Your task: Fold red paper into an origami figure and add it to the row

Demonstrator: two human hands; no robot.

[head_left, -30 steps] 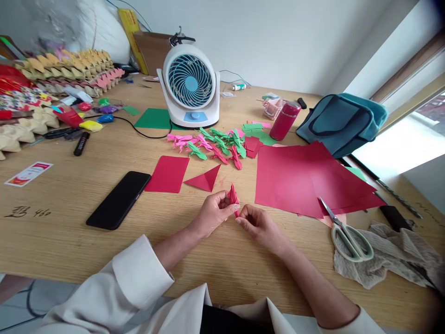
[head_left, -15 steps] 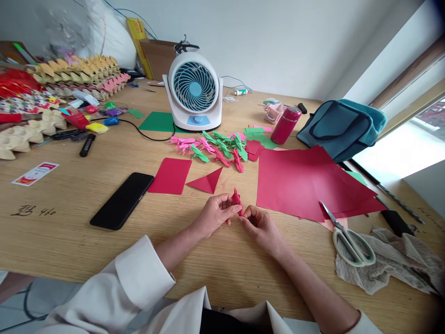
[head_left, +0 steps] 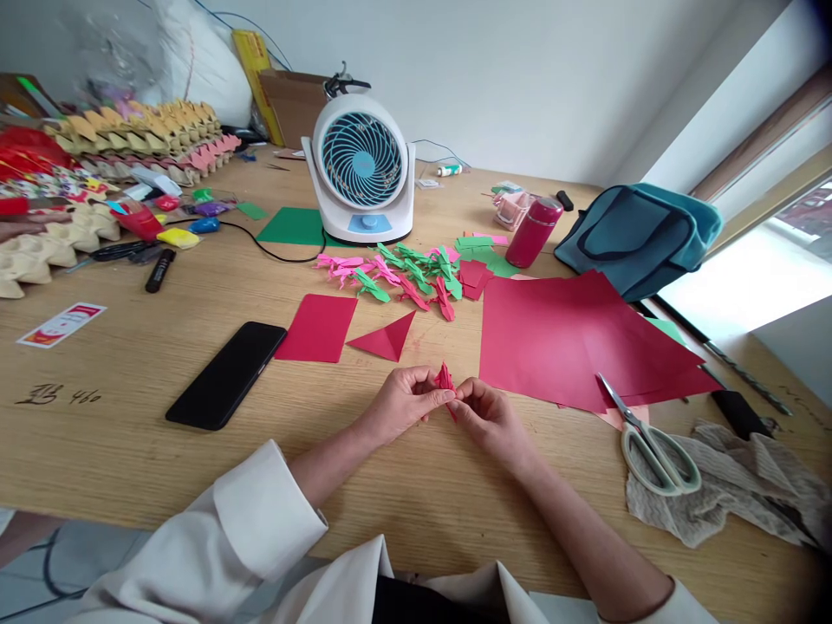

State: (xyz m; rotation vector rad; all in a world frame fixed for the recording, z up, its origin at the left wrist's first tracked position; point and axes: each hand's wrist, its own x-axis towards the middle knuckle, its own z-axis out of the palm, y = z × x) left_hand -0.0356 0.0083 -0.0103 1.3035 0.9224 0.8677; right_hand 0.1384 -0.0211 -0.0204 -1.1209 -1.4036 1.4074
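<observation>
A small folded red paper figure (head_left: 445,379) is pinched between my two hands just above the table. My left hand (head_left: 404,400) grips it from the left, thumb across its front. From the right, my right hand (head_left: 487,420) pinches its lower part with thumb and forefinger. The fingers cover much of the figure. Beyond them lies a red paper triangle (head_left: 388,337), with a stack of red rectangles (head_left: 317,328) to its left. Behind these is a pile of folded green, pink and red paper figures (head_left: 416,276).
Large red sheets (head_left: 559,338) lie to the right, with scissors (head_left: 650,451) overlapping their edge and a crumpled cloth (head_left: 708,494). A black phone (head_left: 226,374) rests at left. Farther back stand a fan (head_left: 362,173), a red bottle (head_left: 534,232) and a teal bag (head_left: 640,238).
The red figure has turned and sits slightly lower between the fingers. My left thumb has slid right along it, and the fingertips of both hands are now closer together.
</observation>
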